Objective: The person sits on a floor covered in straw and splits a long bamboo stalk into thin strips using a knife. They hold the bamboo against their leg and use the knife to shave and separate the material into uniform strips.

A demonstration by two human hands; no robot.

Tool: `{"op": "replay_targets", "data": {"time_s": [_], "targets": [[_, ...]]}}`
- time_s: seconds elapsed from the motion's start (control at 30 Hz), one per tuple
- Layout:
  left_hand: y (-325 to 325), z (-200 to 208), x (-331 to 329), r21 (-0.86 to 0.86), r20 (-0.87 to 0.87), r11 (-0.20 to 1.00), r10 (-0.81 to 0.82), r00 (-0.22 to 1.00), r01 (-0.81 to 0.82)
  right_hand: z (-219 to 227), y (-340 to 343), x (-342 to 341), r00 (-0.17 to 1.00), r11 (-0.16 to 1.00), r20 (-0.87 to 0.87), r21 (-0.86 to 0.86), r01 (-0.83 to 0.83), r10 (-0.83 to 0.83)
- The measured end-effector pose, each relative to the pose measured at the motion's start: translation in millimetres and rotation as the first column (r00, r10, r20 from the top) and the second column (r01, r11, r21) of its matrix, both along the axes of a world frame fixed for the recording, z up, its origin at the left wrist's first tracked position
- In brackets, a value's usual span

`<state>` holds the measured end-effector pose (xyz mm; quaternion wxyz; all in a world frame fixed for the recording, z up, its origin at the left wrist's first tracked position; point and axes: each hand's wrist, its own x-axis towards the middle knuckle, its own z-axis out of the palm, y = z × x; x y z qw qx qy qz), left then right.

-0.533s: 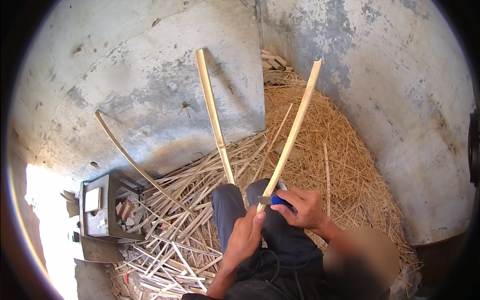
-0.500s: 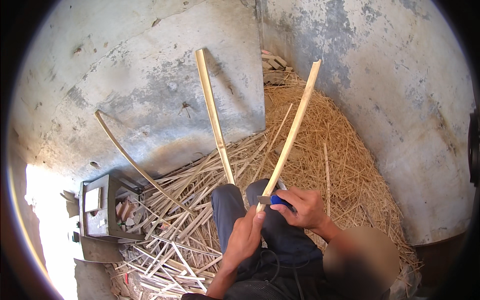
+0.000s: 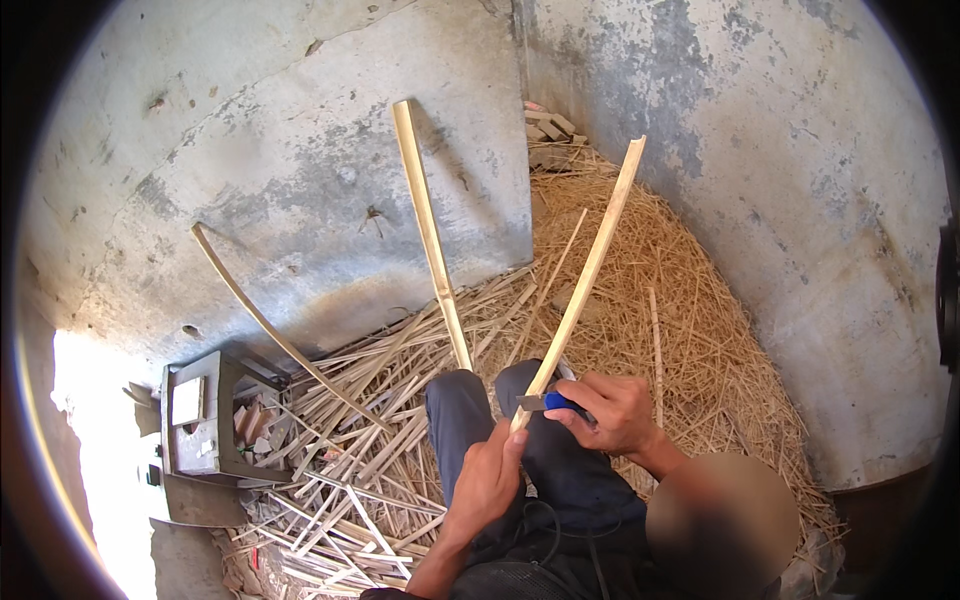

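Note:
A long split bamboo strip [image 3: 588, 272] slants up and away from my lap toward the right wall. Its near end is held by my left hand [image 3: 487, 475], closed round it with the thumb on top. In my right hand [image 3: 617, 413] is a knife [image 3: 536, 402] with a blue handle, its flat blade lying across the strip just beyond my left fingers. The fingers of my right hand wrap the handle. Another split bamboo strip [image 3: 428, 230] leans on the wall in front of my left knee [image 3: 458, 410].
A thin curved strip [image 3: 275, 333] leans at the left. Beside it lies a grey box-like frame [image 3: 200, 450] with broken pieces inside. Loose bamboo slats [image 3: 345, 480] cover the floor left of me, straw-like shavings [image 3: 690, 330] the right. Bricks [image 3: 550, 130] sit in the far corner.
The held strip has drawn slightly back toward me, its far end now lower. The blade stays across it near my left fingers, and both hands keep their grip.

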<state>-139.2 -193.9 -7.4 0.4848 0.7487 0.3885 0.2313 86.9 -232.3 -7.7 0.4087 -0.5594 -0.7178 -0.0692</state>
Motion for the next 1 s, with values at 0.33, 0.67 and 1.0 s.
{"op": "replay_targets", "data": {"time_s": [0.33, 0.67, 1.0], "targets": [[-21.4, -14.8, -29.6, -0.105, -0.104, 0.993, -0.07, 0.992, 0.059, 12.9, 20.0, 70.6, 0.95, 0.953, -0.163, 0.105, 0.284, -0.265], [-28.0, -18.6, -53.4, -0.113, -0.17, 0.99, -0.098, 0.981, 0.08, 8.5, 48.3, 137.0, 0.892, 0.901, -0.213, 0.084, 0.425, -0.4], [-19.2, -66.3, -84.7, -0.389, 0.02, 0.921, 0.039, 0.999, -0.028, 33.5, 22.1, 162.6, 0.767, 0.797, -0.247, -0.32, 0.512, -0.592]]}}
